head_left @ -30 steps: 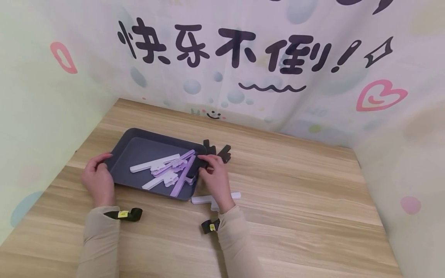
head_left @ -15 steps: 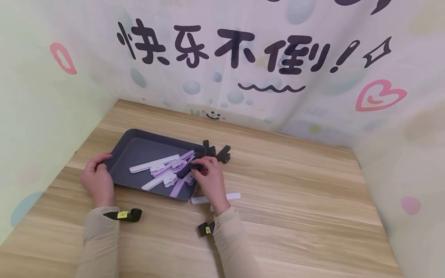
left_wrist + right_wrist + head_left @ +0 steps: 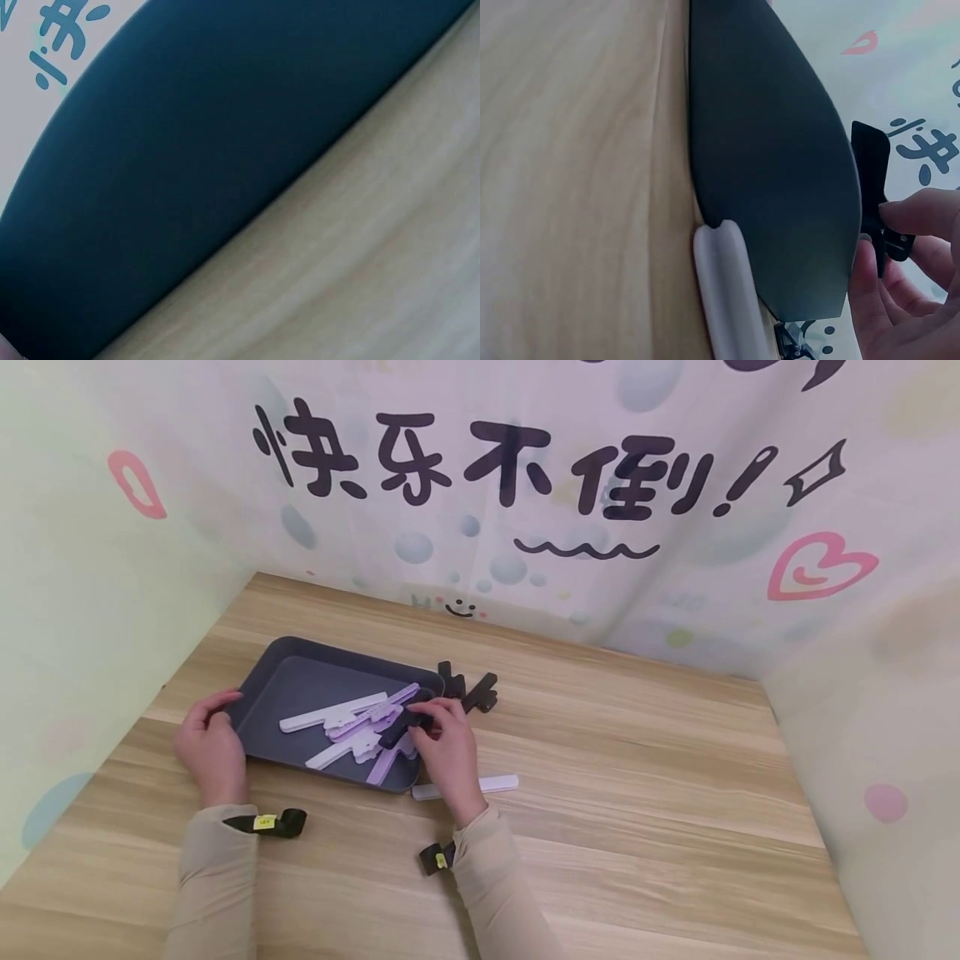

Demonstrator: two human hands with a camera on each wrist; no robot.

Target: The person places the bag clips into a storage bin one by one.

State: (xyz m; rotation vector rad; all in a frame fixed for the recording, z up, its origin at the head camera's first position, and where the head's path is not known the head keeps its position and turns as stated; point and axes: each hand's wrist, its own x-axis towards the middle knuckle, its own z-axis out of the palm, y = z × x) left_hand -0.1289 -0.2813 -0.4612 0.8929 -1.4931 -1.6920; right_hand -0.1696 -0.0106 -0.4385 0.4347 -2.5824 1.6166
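Observation:
My left hand (image 3: 213, 752) holds the left end of a dark grey rectangular tray (image 3: 296, 681); the tray's outer wall (image 3: 202, 150) fills much of the left wrist view. Over the tray's right end, my right hand (image 3: 452, 752) pinches a black sealing clip (image 3: 397, 729) between thumb and fingers. Beneath and beside it, white clips (image 3: 303, 718) and purple clips (image 3: 381, 768) lie crossed in a loose pile. In the right wrist view the black clip (image 3: 871, 161) shows just beyond the tray's rim, its handle between the fingertips.
Outside the tray's right end, a white clip (image 3: 500, 783) lies on the wooden table (image 3: 637, 793), partly hidden by my right hand. Black clips (image 3: 482, 693) lie behind that hand, near the tray's far right corner. A printed cloth (image 3: 510, 527) hangs behind the table.
My right hand has moved left with the black clip, from the tray's right rim to above the purple and white clips. The left hand and tray have stayed in place.

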